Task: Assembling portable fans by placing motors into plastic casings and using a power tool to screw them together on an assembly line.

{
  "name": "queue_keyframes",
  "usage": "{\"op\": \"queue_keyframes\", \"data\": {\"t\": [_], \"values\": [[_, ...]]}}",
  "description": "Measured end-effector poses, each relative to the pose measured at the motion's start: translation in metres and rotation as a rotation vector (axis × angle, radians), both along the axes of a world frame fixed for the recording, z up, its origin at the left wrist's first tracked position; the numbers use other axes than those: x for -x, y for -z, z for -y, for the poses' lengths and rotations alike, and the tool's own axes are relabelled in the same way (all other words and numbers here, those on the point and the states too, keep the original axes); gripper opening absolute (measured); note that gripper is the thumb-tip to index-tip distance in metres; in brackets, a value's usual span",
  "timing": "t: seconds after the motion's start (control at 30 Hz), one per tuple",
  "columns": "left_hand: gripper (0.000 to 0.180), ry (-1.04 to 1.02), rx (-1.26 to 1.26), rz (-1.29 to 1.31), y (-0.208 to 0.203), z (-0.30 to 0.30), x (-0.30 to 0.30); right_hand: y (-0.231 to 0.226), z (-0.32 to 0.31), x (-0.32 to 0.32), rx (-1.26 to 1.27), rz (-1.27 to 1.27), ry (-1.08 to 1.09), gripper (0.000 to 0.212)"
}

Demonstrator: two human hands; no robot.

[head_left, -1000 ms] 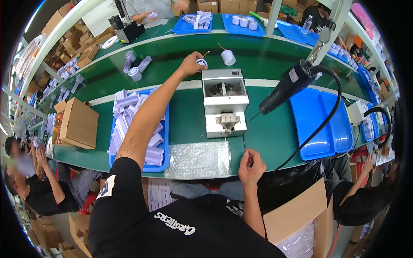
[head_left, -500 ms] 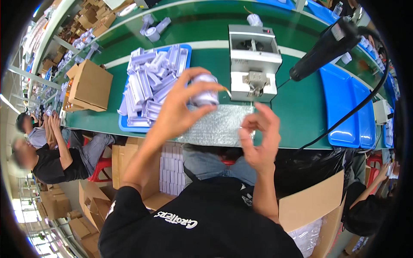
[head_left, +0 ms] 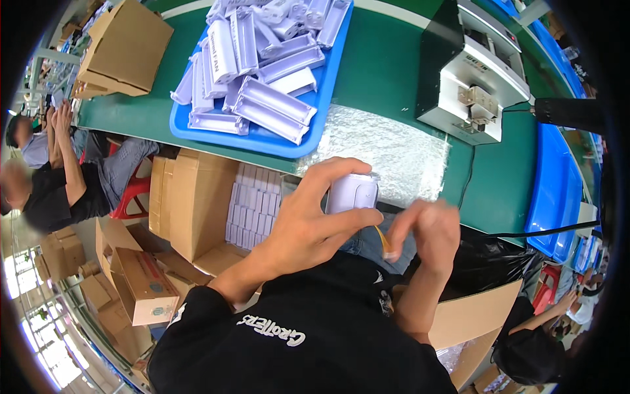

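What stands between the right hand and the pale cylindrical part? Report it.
No separate object visibly blocks the right hand from the pale cylindrical part; only the thumb of the left hand, at its near edge, and a yellow wire lie between them.

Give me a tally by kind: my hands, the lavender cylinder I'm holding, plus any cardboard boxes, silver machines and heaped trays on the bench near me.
Left hand and right hand: 2
Lavender cylinder: 1
Cardboard box: 1
Silver machine: 1
Heaped blue tray: 1
Total: 6
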State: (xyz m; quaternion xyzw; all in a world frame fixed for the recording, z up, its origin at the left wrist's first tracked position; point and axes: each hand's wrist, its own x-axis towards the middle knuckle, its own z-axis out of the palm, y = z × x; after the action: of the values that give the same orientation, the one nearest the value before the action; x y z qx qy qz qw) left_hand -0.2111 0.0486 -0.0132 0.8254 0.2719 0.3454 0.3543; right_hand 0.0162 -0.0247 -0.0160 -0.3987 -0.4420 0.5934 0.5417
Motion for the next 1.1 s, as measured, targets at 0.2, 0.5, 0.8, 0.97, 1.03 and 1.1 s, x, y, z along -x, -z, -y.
{"op": "queue_keyframes", "data": {"t": [0.2,0.5,0.8,0.97,1.03,1.1], "values": [[0.047,0.082,-0.055,-0.028,0.016,-0.006,0.025,-0.011,-0.098,0.04,-0.268,0.569,0.26,0.017],[0.08,0.063,0.012,0.049,0.013,0.004,0.035,-0.005,-0.186,0.083,-0.617,1.33,0.199,0.018],[0.075,0.082,0.086,0.031,0.021,0.007,0.028,-0.018,-0.119,0.023,-0.027,-0.181,0.108,0.037],[0.064,0.177,0.115,0.033,0.017,0.002,0.016,0.001,-0.119,0.009,0.048,-0.031,0.203,0.025],[0.064,0.184,0.126,0.028,0.017,0.002,0.015,-0.003,-0.119,0.009,-0.025,0.036,0.27,0.018],[0.064,0.183,0.136,0.023,0.017,0.002,0.016,-0.006,-0.118,0.011,-0.033,0.188,0.282,0.017]]}}
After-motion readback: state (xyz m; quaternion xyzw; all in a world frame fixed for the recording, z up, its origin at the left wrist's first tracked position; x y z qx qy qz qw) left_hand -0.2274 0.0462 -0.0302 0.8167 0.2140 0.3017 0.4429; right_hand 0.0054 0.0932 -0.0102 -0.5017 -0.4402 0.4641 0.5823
